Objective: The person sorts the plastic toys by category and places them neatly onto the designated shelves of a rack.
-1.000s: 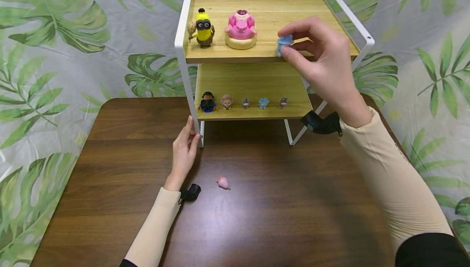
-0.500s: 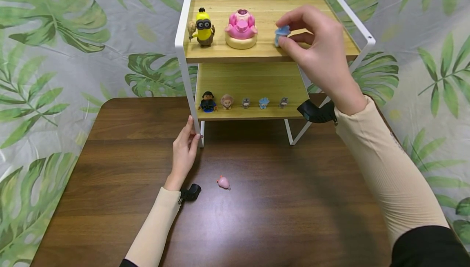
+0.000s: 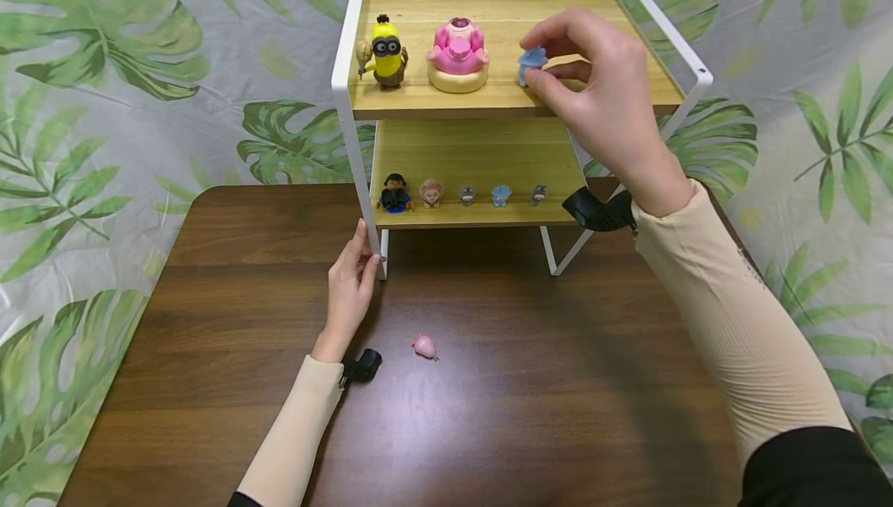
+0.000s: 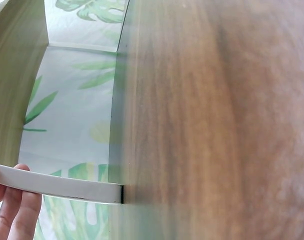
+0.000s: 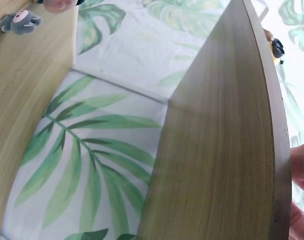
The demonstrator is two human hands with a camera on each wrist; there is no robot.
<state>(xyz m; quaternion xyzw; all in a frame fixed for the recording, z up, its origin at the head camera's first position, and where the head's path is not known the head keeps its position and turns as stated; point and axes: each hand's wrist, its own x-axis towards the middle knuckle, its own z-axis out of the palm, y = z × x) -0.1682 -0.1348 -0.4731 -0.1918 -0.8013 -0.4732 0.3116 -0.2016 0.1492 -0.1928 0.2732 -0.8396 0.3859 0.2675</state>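
Between thumb and fingers, my right hand (image 3: 603,92) pinches a small light-blue figurine (image 3: 532,67) at the upper shelf (image 3: 509,18), to the right of a pink bear toy (image 3: 457,57) on a cream base. In the right wrist view only part of that hand's fingers (image 5: 302,170) shows past the shelf board, and the figurine is hidden. My left hand (image 3: 349,282) grips the rack's white front left leg (image 3: 364,181) low down; in the left wrist view its fingers (image 4: 24,215) wrap the white bar (image 4: 66,187).
A yellow minion figure (image 3: 387,57) stands at the upper shelf's left. The lower shelf (image 3: 481,150) bears a row of several small figures, including a dark-haired one (image 3: 395,194) and a blue one (image 3: 501,196). A pink toy (image 3: 425,346) lies on the brown table (image 3: 488,429).
My right hand has moved slightly left and back over the upper shelf with the blue figurine, nearer the pink bear. The left hand stays on the leg.
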